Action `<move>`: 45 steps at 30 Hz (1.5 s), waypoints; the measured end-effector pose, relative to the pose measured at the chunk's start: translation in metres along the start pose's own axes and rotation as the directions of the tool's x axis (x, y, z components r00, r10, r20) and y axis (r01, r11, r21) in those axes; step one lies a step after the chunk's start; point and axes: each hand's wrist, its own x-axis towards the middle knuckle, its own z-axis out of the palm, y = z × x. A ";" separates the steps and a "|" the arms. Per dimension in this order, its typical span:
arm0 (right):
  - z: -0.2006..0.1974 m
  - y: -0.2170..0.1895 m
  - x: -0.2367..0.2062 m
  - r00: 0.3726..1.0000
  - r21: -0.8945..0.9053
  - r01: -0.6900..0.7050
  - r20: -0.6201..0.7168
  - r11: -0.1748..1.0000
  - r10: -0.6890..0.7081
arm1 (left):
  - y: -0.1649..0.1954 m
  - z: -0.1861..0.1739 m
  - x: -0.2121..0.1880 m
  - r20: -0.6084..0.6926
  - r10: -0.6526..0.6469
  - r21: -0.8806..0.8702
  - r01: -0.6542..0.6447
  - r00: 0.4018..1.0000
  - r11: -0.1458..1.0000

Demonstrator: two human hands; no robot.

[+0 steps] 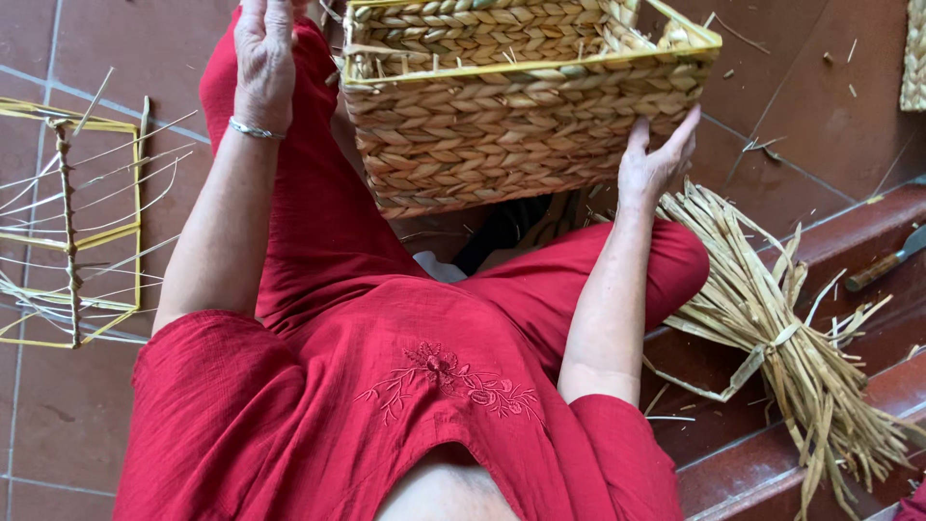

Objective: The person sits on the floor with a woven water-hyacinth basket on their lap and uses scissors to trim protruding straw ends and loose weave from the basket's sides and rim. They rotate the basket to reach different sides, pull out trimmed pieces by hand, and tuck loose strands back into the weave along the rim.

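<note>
Now right hand (654, 159) steadies woven basket (502, 125).

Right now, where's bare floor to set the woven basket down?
Bare tile lies right of the woven basket, above the straw bundle, with only stray bits. Another strip sits below the yellow wire frame. It is crowded at the step, with the bundle and a knife, and under the basket, where the right hand and left hand are.

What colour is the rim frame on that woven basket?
Yellow: the rim frame edging the tan woven basket shows best in the head view.
</note>
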 end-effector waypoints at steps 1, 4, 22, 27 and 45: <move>0.001 -0.002 -0.001 1.000 -0.022 -0.016 -0.002 1.000 0.016 | -0.002 -0.005 0.001 -0.029 -0.023 -0.059 0.022 0.999 0.998; 0.002 -0.004 -0.001 0.991 -0.069 -0.132 0.026 0.989 0.134 | -0.011 -0.008 -0.001 0.249 0.042 0.244 -0.105 0.968 0.964; 0.049 -0.132 -0.179 0.385 0.413 -0.880 0.909 -0.236 0.158 | 0.000 0.044 0.003 0.491 0.365 0.521 -0.602 0.791 0.605; -0.010 -0.118 -0.141 0.600 0.595 -0.739 0.795 -0.316 0.092 | 0.045 0.100 0.015 0.717 0.397 0.336 -0.783 0.573 0.523; -0.034 -0.119 -0.136 0.513 0.443 -0.823 0.849 -0.355 -0.130 | 0.159 0.208 -0.013 0.954 0.173 0.079 -0.764 0.244 0.641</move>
